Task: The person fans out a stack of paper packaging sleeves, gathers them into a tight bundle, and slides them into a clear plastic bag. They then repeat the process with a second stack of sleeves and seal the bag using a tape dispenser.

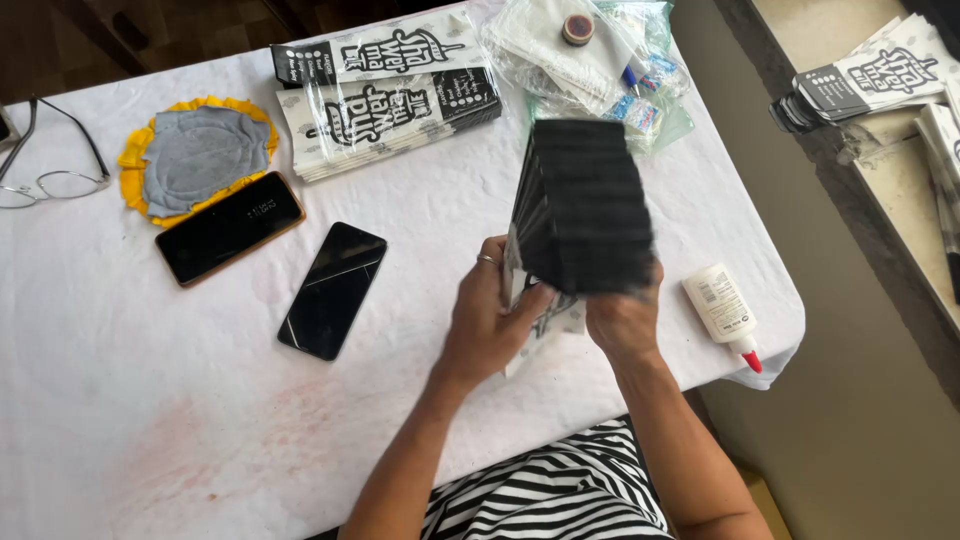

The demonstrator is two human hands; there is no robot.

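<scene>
A black paper bag (pixel 585 205) is clasped by both hands, left hand (pixel 490 325) and right hand (pixel 622 318), closed around its lower end, so it is kept upright above the table (pixel 150 400).

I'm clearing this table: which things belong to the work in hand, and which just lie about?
In hand: black-and-white paper bag, held by left hand and right hand; flat printed bag stack; white glue bottle.

Lying about: two black phones; wire-rimmed glasses; grey-and-yellow cloth pad.
</scene>
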